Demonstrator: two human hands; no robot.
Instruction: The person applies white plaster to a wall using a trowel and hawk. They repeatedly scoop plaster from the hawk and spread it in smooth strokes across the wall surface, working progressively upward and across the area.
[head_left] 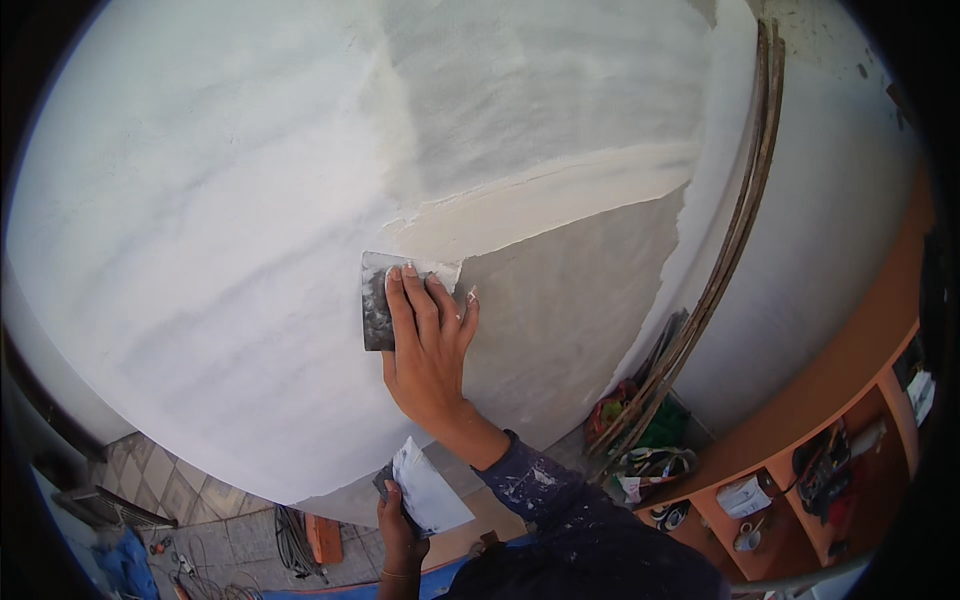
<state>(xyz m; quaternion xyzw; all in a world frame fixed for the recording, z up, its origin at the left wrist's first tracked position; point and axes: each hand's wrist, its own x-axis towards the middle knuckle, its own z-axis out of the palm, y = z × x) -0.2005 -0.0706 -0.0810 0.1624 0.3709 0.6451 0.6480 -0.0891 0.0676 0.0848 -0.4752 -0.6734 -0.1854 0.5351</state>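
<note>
My right hand (432,350) presses a flat, dark putty spreader (376,312) against the wall (250,240), fingers laid over its face. White putty smears the spreader and the fingertips. Beside that hand, a fresh cream-white band of putty (560,196) runs to the right, with bare grey wall (570,290) below it. Lower down, my left hand (400,535) grips a second putty knife (430,490) by its dark handle. Its wide blade is coated with white putty and tilts upward, apart from the wall.
Long thin rods (745,215) lean in the corner at right, above a heap of bags and tools (650,450). Orange shelving (780,480) with assorted items stands at lower right. Cables (297,545) and an orange block (323,538) lie on the tiled floor (165,480).
</note>
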